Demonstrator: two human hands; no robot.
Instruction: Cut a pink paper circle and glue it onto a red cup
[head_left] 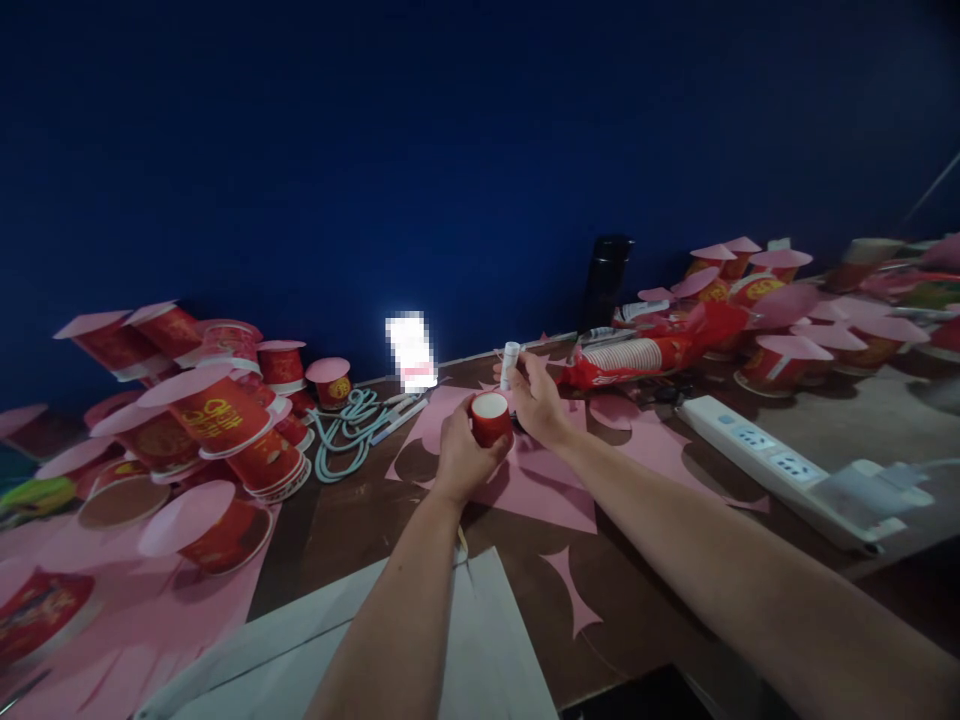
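Note:
My left hand (454, 458) is wrapped round a small red paper cup (490, 428), whose pale round end faces up. Whether that end is the base or the mouth, I cannot tell. Just behind the cup, my right hand (537, 402) grips a slim white tube (509, 366) that looks like a glue stick, held upright. Below both hands lies pink paper (544, 495) with round pieces cut out of it.
Red cups topped with pink discs (214, 410) are piled at left; more cups (784, 355) stand at right. A red sleeve of white cups (626, 358), a black flask (607, 275), a power strip (780, 465), a coiled cable (349, 430) and a lit phone (410, 350) surround the hands.

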